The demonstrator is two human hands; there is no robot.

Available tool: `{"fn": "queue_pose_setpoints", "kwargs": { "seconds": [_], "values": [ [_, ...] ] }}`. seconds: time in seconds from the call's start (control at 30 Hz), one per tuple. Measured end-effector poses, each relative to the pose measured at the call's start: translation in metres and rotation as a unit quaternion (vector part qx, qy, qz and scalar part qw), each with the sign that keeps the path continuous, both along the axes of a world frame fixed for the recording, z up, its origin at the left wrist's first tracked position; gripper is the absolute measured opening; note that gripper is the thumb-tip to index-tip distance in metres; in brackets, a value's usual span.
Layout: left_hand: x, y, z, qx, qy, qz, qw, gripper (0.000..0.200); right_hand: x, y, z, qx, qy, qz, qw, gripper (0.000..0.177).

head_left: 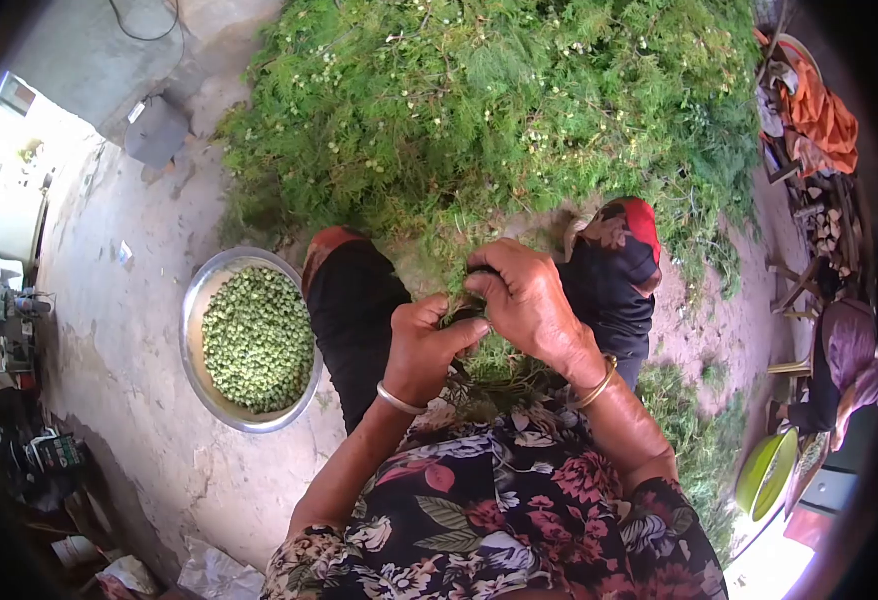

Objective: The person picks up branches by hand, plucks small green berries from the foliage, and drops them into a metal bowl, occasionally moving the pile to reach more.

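My left hand [424, 345] is closed around a green conifer sprig [457, 305] above my lap, thumb pointing toward the other hand. Close beside it, my right hand [524, 295] pinches at the upper part of the same sprig with thumb and bent fingers. What exactly lies between those fingertips is hidden. More green twigs [504, 370] rest in my lap under both hands. On the floor to the left stands a metal basin [195, 372] holding many small round green cones [259, 340].
A large heap of cut conifer branches [499, 110] covers the floor ahead of my knees. Loose greenery [694, 430] lies to the right. Farther right, another person [844, 350] sits by a green basin [767, 472]. Stacked firewood [824, 232] and an orange cloth [819, 115] are along that side.
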State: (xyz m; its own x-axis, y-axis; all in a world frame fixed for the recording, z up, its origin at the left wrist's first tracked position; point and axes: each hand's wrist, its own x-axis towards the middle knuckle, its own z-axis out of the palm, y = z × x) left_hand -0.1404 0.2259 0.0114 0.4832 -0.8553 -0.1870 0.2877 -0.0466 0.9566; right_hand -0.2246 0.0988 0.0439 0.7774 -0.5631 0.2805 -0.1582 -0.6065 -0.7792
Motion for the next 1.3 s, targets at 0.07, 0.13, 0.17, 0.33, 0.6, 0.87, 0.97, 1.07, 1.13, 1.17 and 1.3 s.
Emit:
{"fn": "queue_pose_setpoints", "kwargs": {
  "seconds": [0.07, 0.13, 0.17, 0.33, 0.6, 0.87, 0.97, 1.07, 1.13, 1.17, 1.3],
  "values": [
    [-0.002, 0.0, -0.003, 0.007, 0.011, -0.008, 1.0, 0.01, 0.0, -0.01, 0.0, 0.013, -0.012, -0.012, 1.0, 0.01],
    [-0.005, 0.001, 0.001, 0.028, 0.061, -0.001, 0.998, 0.011, -0.008, -0.034, 0.012, 0.209, -0.083, -0.1, 0.969, 0.012],
    [-0.006, 0.001, 0.001, 0.03, 0.062, -0.003, 0.998, 0.011, -0.012, -0.043, 0.017, 0.268, -0.121, -0.127, 0.947, 0.014],
    [-0.003, -0.002, 0.004, -0.002, 0.225, 0.082, 0.971, 0.01, -0.035, -0.047, 0.015, 0.545, -0.196, -0.111, 0.807, 0.019],
    [-0.01, -0.004, 0.001, 0.012, 0.022, 0.041, 0.999, 0.008, -0.036, 0.013, -0.022, 0.25, -0.016, -0.076, 0.965, 0.049],
    [-0.014, -0.002, 0.004, 0.034, 0.016, 0.025, 0.999, 0.007, -0.033, 0.011, -0.026, 0.228, 0.021, -0.068, 0.971, 0.031],
    [-0.009, -0.001, 0.008, 0.037, 0.07, -0.009, 0.997, 0.007, -0.039, 0.001, -0.027, 0.296, 0.006, -0.036, 0.954, 0.028],
    [-0.005, -0.003, 0.014, 0.025, 0.128, -0.032, 0.991, 0.007, -0.046, -0.008, -0.016, 0.426, -0.006, -0.004, 0.905, 0.03],
    [-0.007, -0.003, 0.011, 0.017, 0.159, -0.028, 0.987, 0.005, -0.05, -0.013, -0.012, 0.573, -0.032, 0.022, 0.818, 0.028],
    [-0.006, -0.004, 0.009, 0.023, 0.21, -0.031, 0.977, 0.005, -0.051, -0.013, -0.015, 0.601, -0.041, 0.019, 0.798, 0.027],
    [-0.004, -0.011, 0.017, 0.018, 0.273, -0.073, 0.959, 0.016, -0.051, -0.014, -0.019, 0.686, -0.077, 0.026, 0.723, 0.026]
  ]
}}
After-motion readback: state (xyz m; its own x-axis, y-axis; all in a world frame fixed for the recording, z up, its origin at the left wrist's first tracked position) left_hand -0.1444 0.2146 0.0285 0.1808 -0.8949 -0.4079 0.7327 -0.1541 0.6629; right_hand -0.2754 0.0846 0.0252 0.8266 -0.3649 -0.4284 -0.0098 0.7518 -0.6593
